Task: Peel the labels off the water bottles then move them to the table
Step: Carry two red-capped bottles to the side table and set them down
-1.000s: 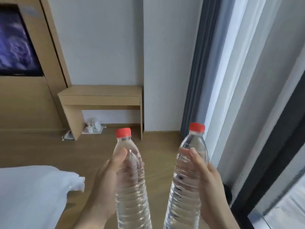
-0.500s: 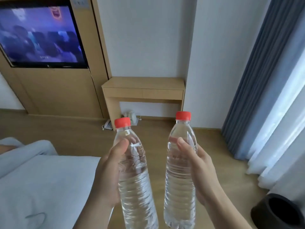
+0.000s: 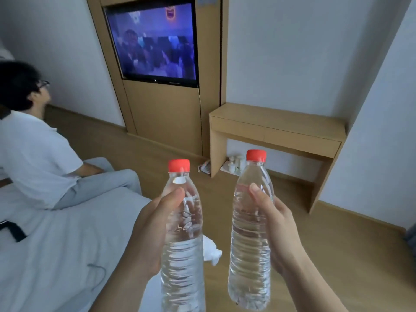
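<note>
Item, left hand [image 3: 155, 230]: nearest, low centre, fingers and thumb curled round the middle of the left bottle [image 3: 182, 266], thumb lying across its front. Item, right hand [image 3: 276, 233]: alongside, wrapped the same way round the right bottle [image 3: 248, 266]. Both bottles: clear plastic, red caps on, full or nearly so, held in the air with long axes upright and caps up, a gap between them; no label shows on either, so the peeling looks done and the carrying is the step in hand. Item, bed [image 3: 56, 255]: white sheet, just left of the left hand. Item, crumpled white scrap [image 3: 212, 251]: on the wooden floor [image 3: 337, 255] at the bed's corner, seen between the bottles; what it is cannot be told. Item, seated person [image 3: 33, 154]: on the bed, far left, turned toward the television [image 3: 153, 41] on the far wall. Item, surface [image 3: 276, 118]: pale wood, against the far wall, ahead and to the right of both hands, well apart from them; the right hand and its bottle are the nearer, so that bottle would likely be set down first. Small items [image 3: 234, 164] lie on the floor beneath it.
</note>
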The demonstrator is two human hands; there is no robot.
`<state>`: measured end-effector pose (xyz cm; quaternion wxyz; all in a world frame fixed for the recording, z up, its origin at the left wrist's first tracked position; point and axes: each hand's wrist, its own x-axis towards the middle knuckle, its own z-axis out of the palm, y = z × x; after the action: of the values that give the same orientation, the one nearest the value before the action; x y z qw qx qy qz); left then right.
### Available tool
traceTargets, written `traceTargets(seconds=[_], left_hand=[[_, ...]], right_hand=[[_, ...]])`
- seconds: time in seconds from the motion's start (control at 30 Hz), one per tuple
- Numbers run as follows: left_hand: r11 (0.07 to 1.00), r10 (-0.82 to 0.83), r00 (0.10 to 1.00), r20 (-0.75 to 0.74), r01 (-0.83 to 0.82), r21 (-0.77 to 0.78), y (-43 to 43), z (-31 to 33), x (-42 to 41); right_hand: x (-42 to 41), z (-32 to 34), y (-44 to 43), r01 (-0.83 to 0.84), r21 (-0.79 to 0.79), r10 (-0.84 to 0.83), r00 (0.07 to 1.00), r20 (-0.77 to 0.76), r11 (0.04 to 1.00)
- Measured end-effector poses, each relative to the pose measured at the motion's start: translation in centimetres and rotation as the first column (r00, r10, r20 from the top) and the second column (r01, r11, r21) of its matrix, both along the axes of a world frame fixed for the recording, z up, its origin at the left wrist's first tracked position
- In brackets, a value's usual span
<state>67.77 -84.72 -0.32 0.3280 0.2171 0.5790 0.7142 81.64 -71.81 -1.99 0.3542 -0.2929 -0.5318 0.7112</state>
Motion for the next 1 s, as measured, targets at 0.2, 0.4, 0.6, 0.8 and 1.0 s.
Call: traceTargets(seconds=[0.2,0.4,0.6,0.8,1.0], left_hand=[[0.997,0.077,0.991,0.113,-0.076,-0.014,11.6,-0.3,-1.1],[0.999,0.037,0.998,0.06,-0.034,-0.043,23.7,-1.6,-0.4],[0.991,0.014,0.998,0.056,-0.006,-0.135,32.6,-3.0,-2.3],[0.987,-0.086,0.989,0.119,0.1,-0.122,42.3,-5.1,-9.1],[0.954,-0.269,0.954,0.13,0.283,-0.103,53.4,-3.9,-18.2]], right_hand=[[-0.8,-1.1,10.5,0.009,-0.005,-0.008,1.0,0.029,1.0],[-1.0,-0.9,22.5,0.005,0.047,-0.01,0.993,0.118,0.999],[-3.4,-2.5,30.5,0.02,-0.003,-0.019,0.987,0.158,1.0],[-9.3,-3.5,38.2,0.059,0.024,-0.062,0.989,0.133,0.998],[-17.4,-2.3,46.8,0.156,0.058,-0.161,0.981,0.111,0.986]])
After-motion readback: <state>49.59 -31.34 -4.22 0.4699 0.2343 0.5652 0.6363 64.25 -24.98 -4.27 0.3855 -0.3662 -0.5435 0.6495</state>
